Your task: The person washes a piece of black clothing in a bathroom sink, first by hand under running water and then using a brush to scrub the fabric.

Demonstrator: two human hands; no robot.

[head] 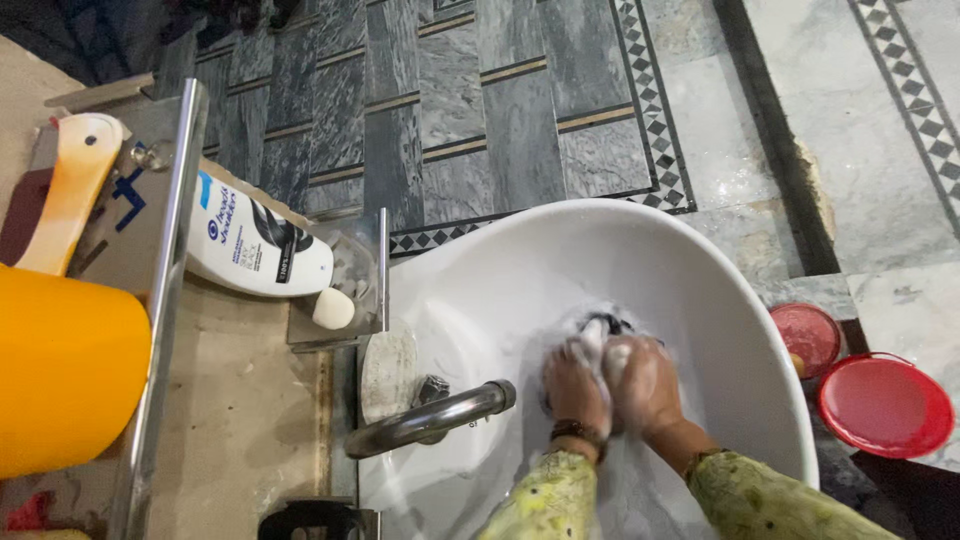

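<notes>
— What sits closest to the lens?

— One orange tub (60, 370), well off to the left of my left hand (577, 385), with one cream-handled brush (68, 185) just beyond it. My two yellow-green sleeves (640, 500) run out from the bottom edge.

— And the hands?

— Two, pressed side by side low in the single white basin (480, 260). My left hand and right hand (640, 385) are both curled, soapy, fingers bent round one dark cloth (605, 325); it peeks out just past the fingertips. How tightly they grip, I cannot tell under the lather.

— Around them?

— One metal tap (430, 420), its spout just left of my left hand. Further left, one white bottle (255, 250) lying flat and one pale soap piece (333, 308). Right of my right hand, two red bowls (885, 405).
</notes>
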